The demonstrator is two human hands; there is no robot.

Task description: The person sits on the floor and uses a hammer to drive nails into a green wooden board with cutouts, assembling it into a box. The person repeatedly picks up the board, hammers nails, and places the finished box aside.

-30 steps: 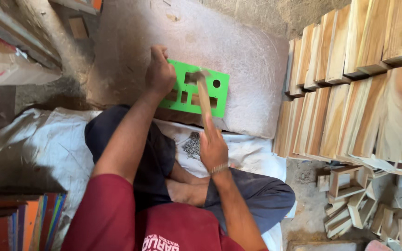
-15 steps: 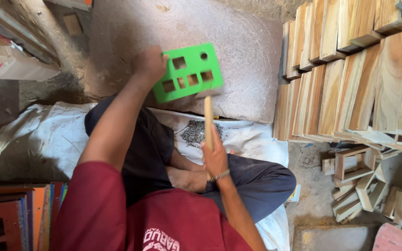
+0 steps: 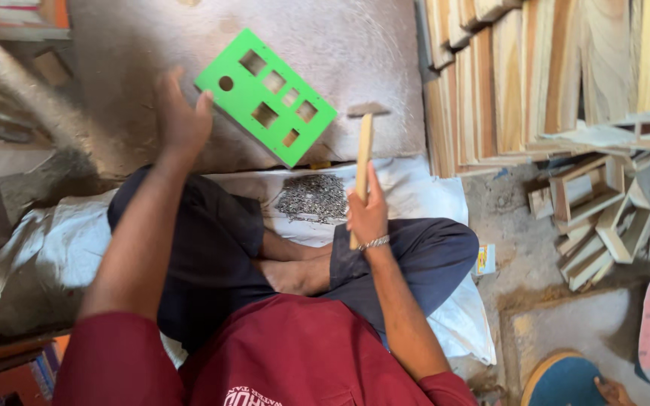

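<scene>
right hand fingers: wrapped tight round the wooden handle of the hammer (image 3: 362,154), low down on the handle, so the metal head sticks up well above the right hand (image 3: 368,214)
left hand fingers: spread open, only the tips touch the near corner of the green board; the left hand (image 3: 180,116) isn't really gripping anything
green board: the green board (image 3: 266,96) is a flat panel with square cutouts and one round hole; it sits tilted just left of the hammer head, can't tell if it's resting on the slab or lifted off it
slab: grey stone slab (image 3: 370,53) behind the hammer, rough looking
nails: a pile of small nails (image 3: 312,197) on the white sack (image 3: 415,195), just left of the hammer handle, in front of the crossed legs
planks: upright wooden planks (image 3: 536,75) stacked to the right of the hammer
frames: small wooden frames (image 3: 596,218) heaped on the floor further right, below the planks
</scene>
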